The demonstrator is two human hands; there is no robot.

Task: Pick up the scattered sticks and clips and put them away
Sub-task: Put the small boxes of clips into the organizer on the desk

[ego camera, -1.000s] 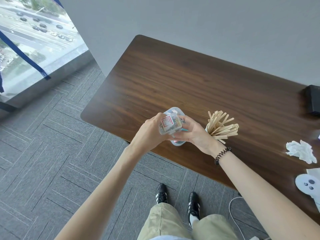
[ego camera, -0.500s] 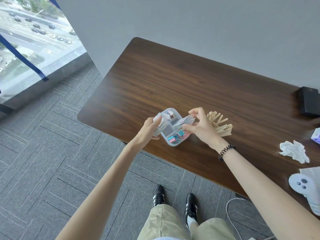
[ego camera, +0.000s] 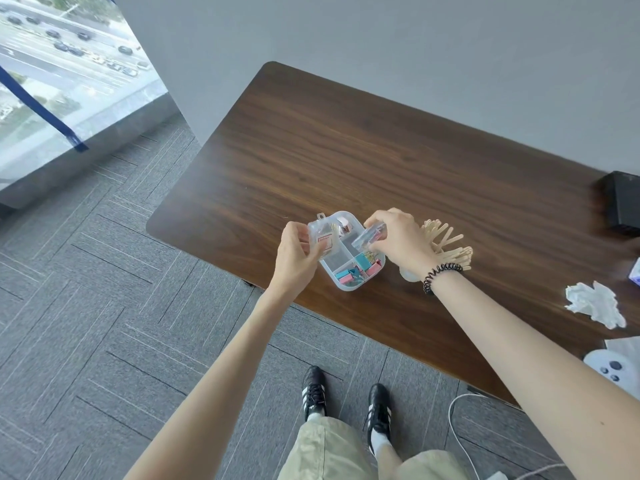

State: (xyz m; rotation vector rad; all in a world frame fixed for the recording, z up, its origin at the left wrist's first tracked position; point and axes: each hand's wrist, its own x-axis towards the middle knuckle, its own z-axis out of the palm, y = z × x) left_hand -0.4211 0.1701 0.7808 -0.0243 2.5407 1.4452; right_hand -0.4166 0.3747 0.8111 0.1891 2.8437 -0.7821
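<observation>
Fingers (ego camera: 298, 234) curled round two small boxes

Left hand (ego camera: 294, 259) grips a red-labelled box (ego camera: 323, 242), right hand (ego camera: 403, 242) pinches a second box (ego camera: 370, 236), both over the divided tray (ego camera: 346, 288) on the counter (ego camera: 346, 150). Pink and blue clips (ego camera: 362, 261) lie in its near compartments; sticks (ego camera: 446, 237) bunched behind the right hand

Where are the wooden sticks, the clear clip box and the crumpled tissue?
wooden sticks (ego camera: 457, 255): head view, on the fanned stick ends.
clear clip box (ego camera: 333, 262): head view, on its empty compartment floor.
crumpled tissue (ego camera: 594, 303): head view, on its middle.
</observation>
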